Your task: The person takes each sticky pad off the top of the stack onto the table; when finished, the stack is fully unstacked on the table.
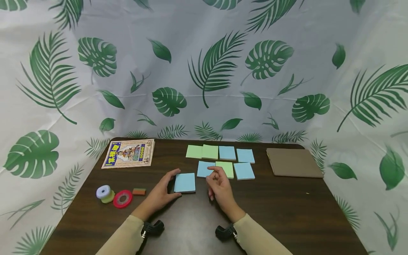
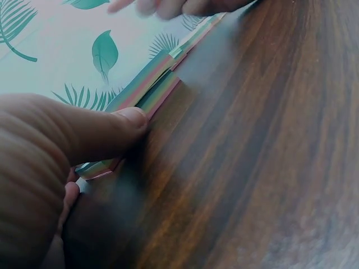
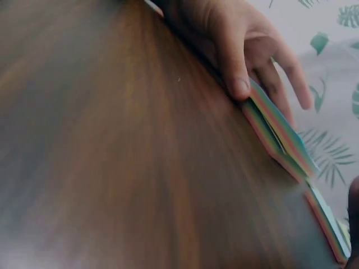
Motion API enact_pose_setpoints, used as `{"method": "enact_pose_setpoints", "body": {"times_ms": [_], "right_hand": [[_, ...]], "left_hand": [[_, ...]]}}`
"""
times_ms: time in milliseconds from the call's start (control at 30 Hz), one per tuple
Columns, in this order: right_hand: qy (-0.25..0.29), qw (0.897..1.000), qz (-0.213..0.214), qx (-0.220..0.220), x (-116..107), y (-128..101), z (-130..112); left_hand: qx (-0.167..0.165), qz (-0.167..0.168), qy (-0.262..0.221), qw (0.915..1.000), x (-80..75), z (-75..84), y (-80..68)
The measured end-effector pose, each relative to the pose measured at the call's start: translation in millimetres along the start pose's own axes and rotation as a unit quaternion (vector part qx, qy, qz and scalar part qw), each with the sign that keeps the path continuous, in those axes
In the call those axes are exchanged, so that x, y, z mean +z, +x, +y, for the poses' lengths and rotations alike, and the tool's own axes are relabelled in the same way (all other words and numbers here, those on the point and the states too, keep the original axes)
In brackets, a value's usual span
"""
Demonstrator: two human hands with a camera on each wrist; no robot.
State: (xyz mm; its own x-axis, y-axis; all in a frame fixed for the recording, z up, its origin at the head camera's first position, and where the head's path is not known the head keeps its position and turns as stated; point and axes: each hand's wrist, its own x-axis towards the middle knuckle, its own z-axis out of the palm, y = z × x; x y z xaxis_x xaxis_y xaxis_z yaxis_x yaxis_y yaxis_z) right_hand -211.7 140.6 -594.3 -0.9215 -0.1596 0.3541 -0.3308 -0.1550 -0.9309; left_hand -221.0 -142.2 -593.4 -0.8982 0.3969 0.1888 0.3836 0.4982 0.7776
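A pad of blue sticky notes (image 1: 185,182) lies on the dark wooden table (image 1: 271,212). My left hand (image 1: 173,183) grips the pad at its left side, thumb on the near edge and fingers on the far edge. The left wrist view shows the thumb (image 2: 106,129) pressed on the pad's striped edge (image 2: 151,87). The right wrist view shows the same pad (image 3: 280,134) under the left hand (image 3: 235,50). My right hand (image 1: 213,180) hovers just right of the pad with loosely curled fingers, holding nothing. Several green and blue notes (image 1: 227,152) lie in two rows behind it.
A picture book (image 1: 129,153) lies at the back left and a brown folder (image 1: 294,162) at the back right. At the left sit a white tape roll (image 1: 103,192), a red tape roll (image 1: 123,198) and a small orange block (image 1: 139,191). Leaf-print cloth surrounds the table.
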Motion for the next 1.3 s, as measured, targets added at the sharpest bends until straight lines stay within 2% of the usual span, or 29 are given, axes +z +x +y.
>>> {"method": "enact_pose_setpoints", "body": {"times_ms": [100,233,367,500,700,767,833,967,1167,1300], "right_hand": [[-0.028,0.998,-0.018,0.048,15.2,9.6,6.0],[-0.117,0.988,-0.043,0.094,23.6,17.2,9.4],[-0.208,0.971,-0.069,0.097,23.3,18.9,7.9],[-0.277,0.952,-0.087,0.097,22.7,18.7,6.8],[-0.339,0.932,-0.093,0.093,26.1,17.4,3.2],[-0.344,0.929,-0.097,0.096,26.6,17.0,2.5],[-0.331,0.932,-0.1,0.108,26.6,16.1,1.6],[-0.28,0.946,-0.1,0.129,25.0,12.9,0.3],[-0.218,0.965,-0.103,0.102,19.2,8.4,6.5],[-0.194,0.973,-0.091,0.083,16.0,6.6,6.9]], "left_hand": [[0.002,0.001,0.007,1.0,-1.2,-0.6,-0.6],[0.016,0.0,0.011,0.9998,-0.7,-0.4,0.5],[0.026,0.005,0.013,0.9996,-0.1,0.9,1.5],[0.03,0.009,0.02,0.9993,1.6,0.1,1.8],[0.02,0.005,0.025,0.9995,3.3,-0.4,0.9],[0.019,0.006,0.024,0.9995,2.7,1.0,0.5],[0.02,0.006,0.021,0.9996,2.1,2.2,0.0],[0.02,0.008,0.026,0.9994,2.7,2.4,-0.4],[0.013,0.007,0.034,0.9993,4.2,2.4,-1.7],[0.011,0.006,0.036,0.9993,4.2,3.3,-1.9]]}}
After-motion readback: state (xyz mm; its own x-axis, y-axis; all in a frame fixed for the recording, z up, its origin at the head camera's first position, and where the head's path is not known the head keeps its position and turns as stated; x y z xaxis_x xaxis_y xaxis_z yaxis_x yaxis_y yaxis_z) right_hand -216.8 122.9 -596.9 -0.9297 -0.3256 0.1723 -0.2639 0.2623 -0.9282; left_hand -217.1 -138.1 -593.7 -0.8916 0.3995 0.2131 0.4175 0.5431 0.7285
